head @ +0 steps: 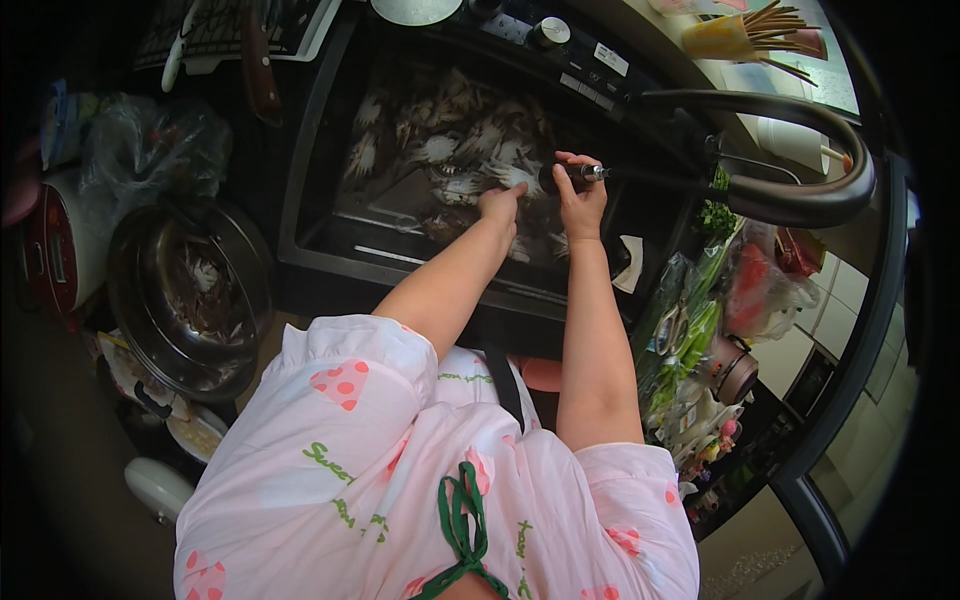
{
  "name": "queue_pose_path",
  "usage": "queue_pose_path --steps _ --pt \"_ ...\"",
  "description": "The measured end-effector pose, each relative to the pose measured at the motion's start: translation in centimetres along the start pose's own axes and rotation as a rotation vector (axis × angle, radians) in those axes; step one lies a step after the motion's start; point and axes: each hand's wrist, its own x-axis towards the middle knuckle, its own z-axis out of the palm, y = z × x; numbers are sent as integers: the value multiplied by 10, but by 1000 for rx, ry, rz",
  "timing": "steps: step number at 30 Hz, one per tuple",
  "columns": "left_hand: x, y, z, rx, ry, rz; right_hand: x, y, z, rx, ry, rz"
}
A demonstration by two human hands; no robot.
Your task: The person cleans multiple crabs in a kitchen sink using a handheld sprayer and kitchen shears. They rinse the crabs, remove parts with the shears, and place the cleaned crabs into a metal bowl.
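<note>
A black kitchen sink (300, 180) lies before me with many pale and brown crabs (439, 150) in it. My right hand (581, 199) grips a dark pull-out faucet spray head (574, 177) with a silver fitting, over the right part of the sink. Just to its left, my left hand (504, 206) reaches in over the crabs, beside a whitish one (514, 174). Whether it grips that crab cannot be told. To the left of the sink stands a steel pot (251, 330) with a few more crabs (206, 289) inside.
A curved dark faucet (802, 210) rises at the right. Scissors (670, 328) lie on bagged green vegetables (694, 330) at the right. A wooden-handled knife (259, 67) is at the upper left, above a clear plastic bag (154, 150). A cup of chopsticks (716, 37) stands at the upper right.
</note>
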Motion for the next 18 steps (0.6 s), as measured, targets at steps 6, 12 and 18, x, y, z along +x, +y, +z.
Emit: queue_pose_path --steps 6,12,18 --pt "-12 -13 12 364 17 287 -1 1 -12 -2 13 -13" --pt "-29 10 3 750 73 454 -2 -1 1 68 40 22" --pt "-42 42 -11 1000 0 564 7 -3 16 105 61 17"
